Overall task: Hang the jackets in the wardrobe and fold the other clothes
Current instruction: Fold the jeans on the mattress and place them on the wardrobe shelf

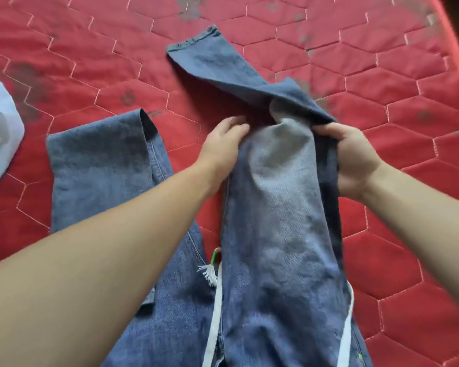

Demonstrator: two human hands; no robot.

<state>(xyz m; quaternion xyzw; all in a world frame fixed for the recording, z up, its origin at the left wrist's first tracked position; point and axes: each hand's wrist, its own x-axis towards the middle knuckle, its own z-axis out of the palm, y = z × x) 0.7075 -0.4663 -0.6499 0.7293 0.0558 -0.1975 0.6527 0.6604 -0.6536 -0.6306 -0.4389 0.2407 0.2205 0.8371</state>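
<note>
Gripping the right-side leg of a pair of blue jeans (276, 207) at about its middle, the left hand (223, 144) pinched the inner edge of the denim with its fingers closed on the fabric, while the right hand (355, 160) was clamped on the outer edge, thumb on top and fingers curled beneath. Between the two hands the cloth bulged up in a pale, faded hump, and beyond them the lower leg twisted away across the bed, its hem (194, 38) lying flat and slanted far from the person. The other leg (101, 165) lay to the left, doubled back on itself so that a folded edge faced away, untouched by either hand though the left forearm crossed above it. Near the crotch a white drawstring (214, 308) with a frayed tassel ran toward the waist, a second white strand (349, 327) showed on the right side, and a small green cord (214, 254) peeked out just beside the tassel. All of it rested on a red quilted mattress (382, 88) stitched in hexagons, with dark stains. A pale blue garment (0, 133) lay at the left edge, well apart from the jeans.
</note>
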